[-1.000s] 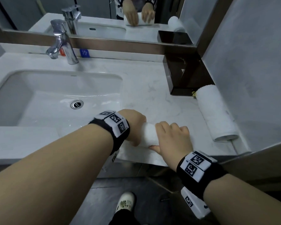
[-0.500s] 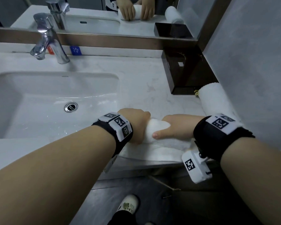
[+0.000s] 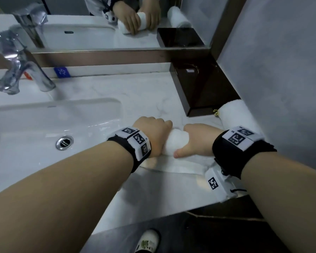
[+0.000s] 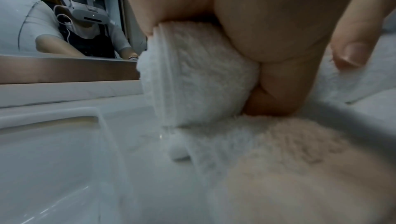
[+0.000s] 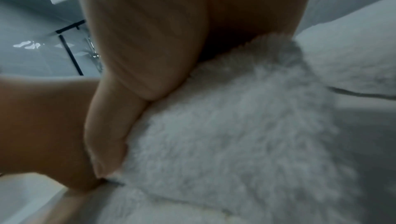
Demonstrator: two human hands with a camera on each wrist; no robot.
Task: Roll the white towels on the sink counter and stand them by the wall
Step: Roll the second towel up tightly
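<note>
A white towel (image 3: pixel 176 143) lies partly rolled on the marble counter (image 3: pixel 144 92) near its front edge, its flat tail (image 3: pixel 181 167) stretching toward me. My left hand (image 3: pixel 154 133) grips the roll's left end, fingers curled over it; the left wrist view shows the spiral end of the roll (image 4: pixel 199 82) under the palm. On the right end, my right hand (image 3: pixel 195 140) wraps the roll with its thumb in front; the right wrist view is filled by towel pile (image 5: pixel 246 126). A finished rolled towel (image 3: pixel 233 114) leans against the right wall.
A white sink basin (image 3: pixel 44 136) with its drain (image 3: pixel 64 142) lies left of the towel, a chrome faucet (image 3: pixel 20 73) behind it. A dark brown box (image 3: pixel 201 88) stands in the back right corner under the mirror (image 3: pixel 98 22). The floor and my shoe (image 3: pixel 148 241) show below.
The roll has grown thicker and moved a little away from the counter's front edge. My right wrist has swung out to the right, and the view has shifted closer in.
</note>
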